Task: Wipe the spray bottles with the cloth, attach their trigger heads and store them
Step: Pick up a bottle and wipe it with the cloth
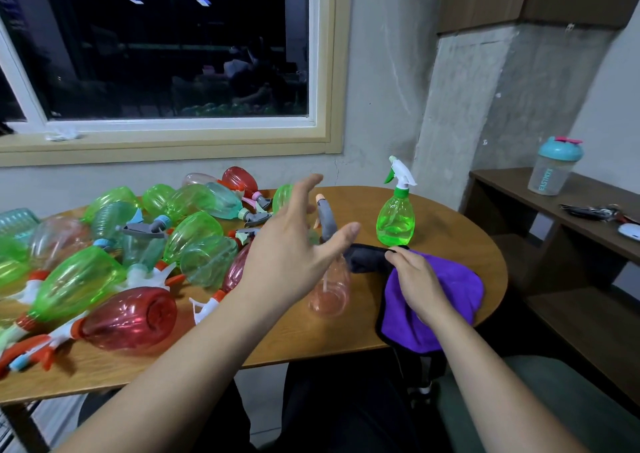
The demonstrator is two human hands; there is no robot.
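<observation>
head view: the left hand (pixel 294 245) hovers open, fingers spread, above the round wooden table (pixel 450 231), in front of an upright pale pink clear plastic spray bottle (pixel 329 297) topped by a grey trigger head (pixel 325 215). the right hand (pixel 417 279) pinches a purple microfibre cloth (pixel 450 279) with a dark underside, draped over the table's near right edge. an upright green spray bottle (pixel 396 217) with a white trigger stands near the far right edge. a heap of green, red and teal spray bottles (pixel 138 245) lies across the left half.
</observation>
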